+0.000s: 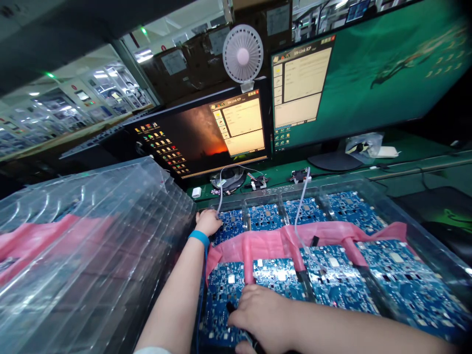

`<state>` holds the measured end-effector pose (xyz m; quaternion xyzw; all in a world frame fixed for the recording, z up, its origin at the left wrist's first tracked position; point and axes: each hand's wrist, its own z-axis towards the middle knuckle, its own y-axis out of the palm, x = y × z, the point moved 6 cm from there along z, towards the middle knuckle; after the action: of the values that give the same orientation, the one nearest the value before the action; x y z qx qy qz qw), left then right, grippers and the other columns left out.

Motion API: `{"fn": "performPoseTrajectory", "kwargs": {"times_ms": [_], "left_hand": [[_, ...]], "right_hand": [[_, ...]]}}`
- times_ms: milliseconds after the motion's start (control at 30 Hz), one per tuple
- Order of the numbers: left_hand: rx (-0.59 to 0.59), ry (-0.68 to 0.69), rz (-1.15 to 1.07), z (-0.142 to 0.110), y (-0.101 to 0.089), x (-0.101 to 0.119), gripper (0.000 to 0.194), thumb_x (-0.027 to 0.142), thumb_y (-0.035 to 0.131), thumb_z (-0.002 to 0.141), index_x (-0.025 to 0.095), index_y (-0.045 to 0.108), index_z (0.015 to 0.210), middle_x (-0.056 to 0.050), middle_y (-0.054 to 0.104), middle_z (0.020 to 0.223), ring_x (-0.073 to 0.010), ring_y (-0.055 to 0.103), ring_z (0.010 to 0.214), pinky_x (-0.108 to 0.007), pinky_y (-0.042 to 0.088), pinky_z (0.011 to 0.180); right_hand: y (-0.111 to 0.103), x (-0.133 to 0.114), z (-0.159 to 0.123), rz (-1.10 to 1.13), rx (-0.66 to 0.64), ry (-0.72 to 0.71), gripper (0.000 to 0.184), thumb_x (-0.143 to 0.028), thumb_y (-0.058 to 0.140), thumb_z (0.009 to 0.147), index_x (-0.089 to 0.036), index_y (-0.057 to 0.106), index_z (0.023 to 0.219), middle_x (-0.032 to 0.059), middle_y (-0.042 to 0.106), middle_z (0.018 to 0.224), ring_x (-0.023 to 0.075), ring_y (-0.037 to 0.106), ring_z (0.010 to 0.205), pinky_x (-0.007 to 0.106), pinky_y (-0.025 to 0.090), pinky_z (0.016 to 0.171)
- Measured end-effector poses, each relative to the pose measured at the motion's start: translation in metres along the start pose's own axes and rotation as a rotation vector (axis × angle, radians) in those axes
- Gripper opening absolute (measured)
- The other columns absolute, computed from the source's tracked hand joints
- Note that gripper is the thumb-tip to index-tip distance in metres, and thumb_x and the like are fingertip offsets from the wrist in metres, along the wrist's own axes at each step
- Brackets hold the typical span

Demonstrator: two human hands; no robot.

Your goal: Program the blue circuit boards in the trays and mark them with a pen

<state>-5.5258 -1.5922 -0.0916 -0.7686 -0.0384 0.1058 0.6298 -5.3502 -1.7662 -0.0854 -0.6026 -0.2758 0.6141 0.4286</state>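
My left hand point(209, 222), with a blue wristband point(199, 238), is closed at the back left circuit board point(233, 221). A thin white cable point(221, 189) runs down to its fingertips, which pinch the cable's end; the end itself is hidden. My right hand point(267, 314) is closed around a black pen-like tool point(231, 308) above the front left circuit board point(224, 285). Only parts of that tool show. Blue boards sit in two rows in a clear plastic tray point(393, 209), with pink strips point(265, 242) lying between the rows.
A tall stack of clear trays point(121, 236) stands on the left. Behind the boards are two monitors point(199, 137), a small white fan point(242, 54) and small black devices point(258, 182). A second white cable point(299, 211) hangs over the tray. A black mouse point(448, 238) lies at right.
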Motion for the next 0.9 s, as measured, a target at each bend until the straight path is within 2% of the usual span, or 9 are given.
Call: {"fn": "performPoseTrajectory", "kwargs": {"times_ms": [267, 433, 533, 633, 700, 767, 833, 900], "left_hand": [[-0.020, -0.028, 0.068, 0.002, 0.006, 0.004, 0.027, 0.036, 0.049, 0.080, 0.015, 0.056, 0.096, -0.006, 0.054, 0.106, -0.0226, 0.040, 0.109, -0.049, 0.022, 0.095], [-0.024, -0.061, 0.098, -0.001, 0.007, 0.008, 0.028, 0.038, 0.049, 0.080, 0.015, 0.056, 0.094, -0.006, 0.054, 0.105, -0.0223, 0.041, 0.109, -0.048, 0.022, 0.095], [0.011, -0.069, 0.109, -0.007, 0.003, 0.012, 0.028, 0.038, 0.048, 0.080, 0.015, 0.056, 0.093, -0.006, 0.055, 0.104, -0.0220, 0.041, 0.108, -0.047, 0.021, 0.095], [0.067, -0.066, 0.110, -0.016, -0.004, 0.016, 0.026, 0.036, 0.047, 0.080, 0.014, 0.057, 0.092, -0.007, 0.055, 0.103, -0.0221, 0.042, 0.107, -0.046, 0.022, 0.095], [0.098, -0.049, 0.100, -0.022, -0.011, 0.017, 0.025, 0.035, 0.047, 0.079, 0.014, 0.058, 0.087, -0.008, 0.056, 0.102, -0.0226, 0.044, 0.106, -0.042, 0.025, 0.093], [0.126, -0.020, 0.081, -0.029, -0.022, 0.014, 0.025, 0.037, 0.048, 0.077, 0.016, 0.058, 0.086, -0.008, 0.057, 0.102, -0.0227, 0.045, 0.104, -0.037, 0.028, 0.090], [0.152, 0.008, 0.064, -0.040, -0.036, 0.010, 0.029, 0.040, 0.048, 0.075, 0.016, 0.057, 0.088, -0.008, 0.057, 0.100, -0.0227, 0.047, 0.102, -0.033, 0.032, 0.086], [0.164, 0.019, 0.053, -0.057, -0.052, 0.008, 0.031, 0.043, 0.047, 0.075, 0.015, 0.057, 0.082, -0.008, 0.059, 0.092, -0.0227, 0.051, 0.092, -0.032, 0.035, 0.080]], "right_hand": [[0.001, 0.000, 0.000, -0.009, 0.032, -0.003, 0.036, -0.049, 0.044, 0.071, -0.018, 0.058, 0.085, 0.0035, 0.060, 0.069, 0.0156, 0.054, 0.068, 0.026, 0.036, 0.079], [0.001, -0.003, 0.000, -0.067, 0.002, -0.010, 0.035, -0.049, 0.043, 0.072, -0.019, 0.057, 0.085, 0.0038, 0.060, 0.071, 0.0173, 0.054, 0.070, 0.029, 0.036, 0.077], [-0.016, -0.010, -0.005, -0.106, 0.002, -0.027, 0.035, -0.049, 0.042, 0.075, -0.019, 0.056, 0.087, 0.0037, 0.060, 0.073, 0.0189, 0.054, 0.075, 0.030, 0.037, 0.075], [-0.049, -0.016, -0.023, -0.092, 0.072, -0.010, 0.035, -0.048, 0.041, 0.078, -0.021, 0.054, 0.096, 0.0028, 0.061, 0.079, 0.0188, 0.052, 0.085, 0.030, 0.037, 0.076], [-0.073, -0.013, -0.049, -0.075, 0.152, 0.038, 0.033, -0.043, 0.044, 0.078, -0.023, 0.052, 0.103, 0.0021, 0.061, 0.087, 0.0181, 0.051, 0.092, 0.030, 0.037, 0.081], [-0.094, 0.003, -0.089, -0.111, 0.264, 0.151, 0.033, -0.035, 0.048, 0.076, -0.025, 0.050, 0.108, 0.0020, 0.059, 0.095, 0.0183, 0.049, 0.097, 0.032, 0.035, 0.086], [-0.114, 0.031, -0.149, -0.266, 0.452, 0.357, 0.029, -0.031, 0.046, 0.076, -0.026, 0.053, 0.104, 0.0044, 0.058, 0.101, 0.0201, 0.050, 0.097, 0.036, 0.038, 0.083], [-0.133, 0.062, -0.226, -0.439, 0.693, 0.587, 0.028, -0.035, 0.044, 0.079, -0.024, 0.054, 0.102, 0.0088, 0.058, 0.100, 0.0206, 0.054, 0.090, 0.036, 0.042, 0.076]]}}
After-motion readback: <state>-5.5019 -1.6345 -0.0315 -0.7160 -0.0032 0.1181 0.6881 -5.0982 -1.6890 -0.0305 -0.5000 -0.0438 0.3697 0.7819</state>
